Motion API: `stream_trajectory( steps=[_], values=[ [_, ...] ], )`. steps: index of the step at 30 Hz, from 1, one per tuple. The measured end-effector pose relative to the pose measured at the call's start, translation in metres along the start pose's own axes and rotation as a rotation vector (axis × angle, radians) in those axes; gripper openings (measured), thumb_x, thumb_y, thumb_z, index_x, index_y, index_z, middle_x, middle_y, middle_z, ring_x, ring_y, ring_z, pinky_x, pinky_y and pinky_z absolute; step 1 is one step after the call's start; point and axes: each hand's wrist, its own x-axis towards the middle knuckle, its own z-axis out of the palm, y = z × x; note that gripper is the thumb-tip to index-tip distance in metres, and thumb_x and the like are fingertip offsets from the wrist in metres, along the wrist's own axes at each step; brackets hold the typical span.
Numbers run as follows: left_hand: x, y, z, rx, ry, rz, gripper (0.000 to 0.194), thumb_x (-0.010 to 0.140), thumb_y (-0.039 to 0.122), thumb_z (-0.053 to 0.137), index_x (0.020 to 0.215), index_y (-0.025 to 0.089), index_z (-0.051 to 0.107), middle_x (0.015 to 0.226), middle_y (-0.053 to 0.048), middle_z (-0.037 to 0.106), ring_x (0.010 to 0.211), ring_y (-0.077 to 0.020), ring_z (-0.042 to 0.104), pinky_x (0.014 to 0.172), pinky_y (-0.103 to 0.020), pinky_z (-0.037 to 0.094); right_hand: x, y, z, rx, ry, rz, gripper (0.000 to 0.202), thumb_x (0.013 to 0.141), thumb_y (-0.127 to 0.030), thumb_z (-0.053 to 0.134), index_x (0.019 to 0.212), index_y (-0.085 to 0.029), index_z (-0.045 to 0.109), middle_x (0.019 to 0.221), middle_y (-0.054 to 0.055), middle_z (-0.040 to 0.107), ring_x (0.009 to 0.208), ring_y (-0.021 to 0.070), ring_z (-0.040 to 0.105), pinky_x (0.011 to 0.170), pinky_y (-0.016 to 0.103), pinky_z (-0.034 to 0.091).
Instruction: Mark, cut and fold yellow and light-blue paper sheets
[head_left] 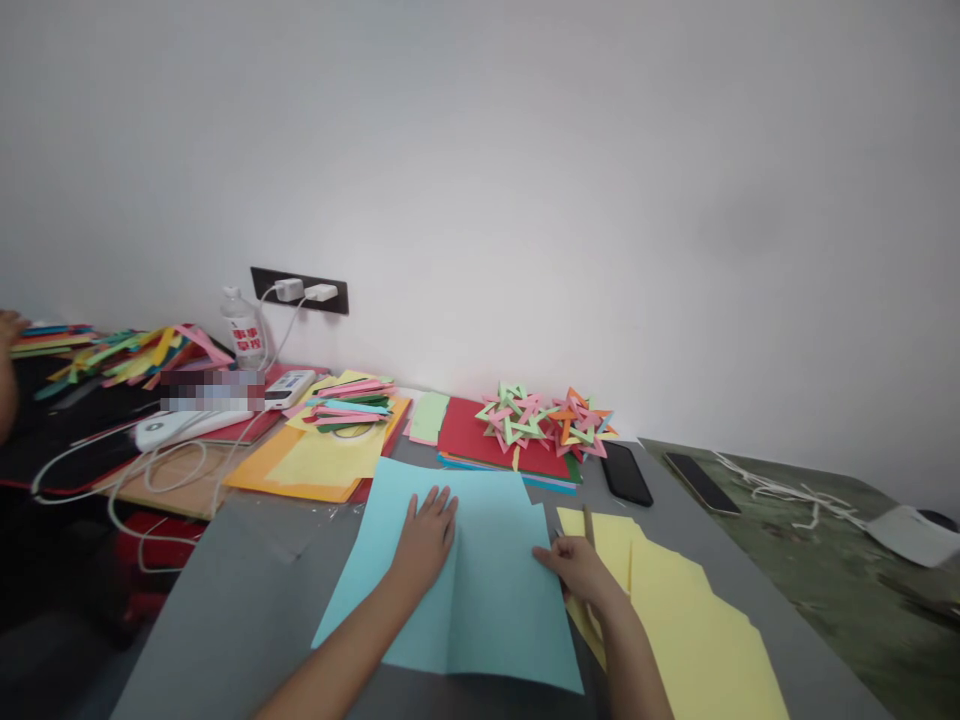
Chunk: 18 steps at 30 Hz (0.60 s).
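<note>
A large sheet of light blue paper (pixel 499 580) lies on the grey table, with a crease down its middle. My left hand (pixel 427 535) rests flat on its left half, fingers stretched out. At the sheet's right edge is my right hand (pixel 574 565), closed, with thumb and fingertips on the paper's border. A thin brownish strip (pixel 589 525) shows just behind that hand; what it is I cannot make out. Fanned yellow sheets (pixel 697 620) lie to the right, partly under my right forearm.
Folded-paper star balls (pixel 514 415) sit on red paper (pixel 461 430) at the back. Nearby are a black phone (pixel 626 474), an orange envelope (pixel 292 460) with paper strips (pixel 349 403), a bottle (pixel 244 330) and white cables (pixel 150 470). Another person's hand (pixel 9 330) shows far left.
</note>
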Motion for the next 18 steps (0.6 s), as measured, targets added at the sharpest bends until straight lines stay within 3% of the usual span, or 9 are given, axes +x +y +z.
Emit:
stream_trajectory(
  steps=[18],
  values=[
    [-0.0007,0.0009,-0.0038,-0.033,-0.008,-0.001,0.039,0.084,0.018,0.029,0.119,0.021,0.048,0.133,-0.006,0.042,0.124,-0.0218,0.031,0.1,-0.049,0.022,-0.0034,-0.0033,-0.0039,-0.069,-0.068,0.044,0.041,0.068,-0.034,0.058,0.037,-0.021,0.034,0.026,-0.005,0.039,0.026,0.0109,0.043,0.033,0.02,0.031]
  ],
)
